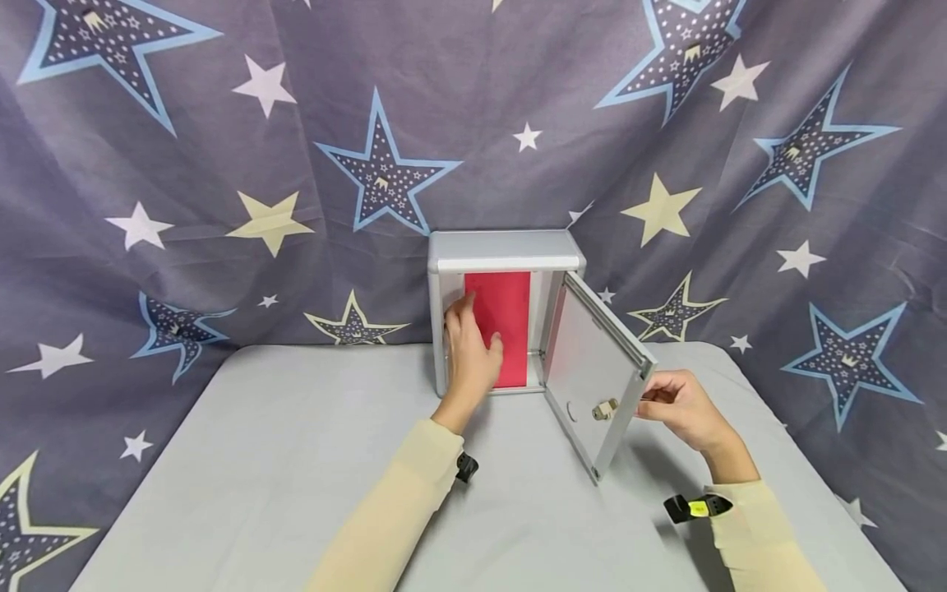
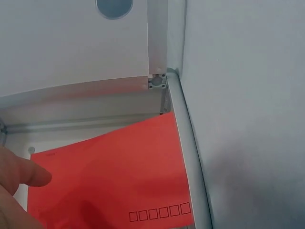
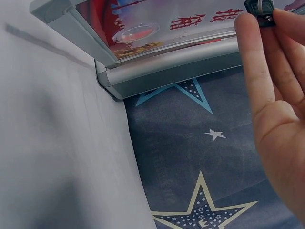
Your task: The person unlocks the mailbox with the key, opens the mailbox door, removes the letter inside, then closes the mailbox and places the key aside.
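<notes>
L hand (image 1: pixel 472 352) loose, no grip, by red env. (image 1: pixel 510 316) upright inside box (image 1: pixel 499 242); R hand (image 1: pixel 684 413) pinches key (image 3: pixel 266 21) at door (image 1: pixel 584 353) front. Best: steady door w/ R, handle env. by edge, avoid creasing.

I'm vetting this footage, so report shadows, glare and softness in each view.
Head: soft shadow on the table below the right hand; left wrist: shadow dims the bottom of the red envelope, its printed squares clear; right wrist: pale sheen along the metal edging, soft-edged shadows on the table.

Envelope (image 1: pixel 510 329) in box (image 1: pixel 505 247), door (image 1: pixel 592 349) at right, table (image 1: pixel 296 460) beneath, curtain (image 1: pixel 473 115) behind
</notes>
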A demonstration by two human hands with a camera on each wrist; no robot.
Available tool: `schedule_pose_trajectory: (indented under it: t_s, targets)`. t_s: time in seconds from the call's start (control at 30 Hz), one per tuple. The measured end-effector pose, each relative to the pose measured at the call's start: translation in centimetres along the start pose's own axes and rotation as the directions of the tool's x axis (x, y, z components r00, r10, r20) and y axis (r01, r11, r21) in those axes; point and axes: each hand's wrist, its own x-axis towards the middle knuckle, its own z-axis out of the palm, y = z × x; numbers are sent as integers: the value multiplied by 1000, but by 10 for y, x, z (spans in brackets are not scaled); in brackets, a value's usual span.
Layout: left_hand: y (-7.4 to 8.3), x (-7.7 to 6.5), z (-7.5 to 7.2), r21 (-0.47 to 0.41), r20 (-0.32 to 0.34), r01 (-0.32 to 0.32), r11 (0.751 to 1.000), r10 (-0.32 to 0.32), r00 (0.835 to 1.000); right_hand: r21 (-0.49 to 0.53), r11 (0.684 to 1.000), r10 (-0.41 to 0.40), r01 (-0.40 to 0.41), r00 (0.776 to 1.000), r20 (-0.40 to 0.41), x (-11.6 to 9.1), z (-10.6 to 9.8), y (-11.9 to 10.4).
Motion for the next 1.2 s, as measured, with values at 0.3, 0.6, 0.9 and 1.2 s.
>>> schedule_pose_trajectory:
  t_s: [0.3, 0.6, 0.9, 1.2]
  targets:
    - [-8, 2, 3, 45, 27, 93, 995, -94, 995, -6, 1000, 28, -28, 1000, -5, -1, 2, 2]
    - [-15, 3, 8, 39, 30, 105, 994, -107, 994, -7, 1000, -25, 25, 999, 22, -2, 5, -1]
    - [-16, 3, 11, 14, -27, 84, 996, -84, 996, -28, 999, 30, -30, 999, -18, -2, 3, 0]
    - [-16, 3, 15, -9, -104, 8, 1000, -8, 995, -37, 998, 46, -47, 999, -17, -1, 1, 1]
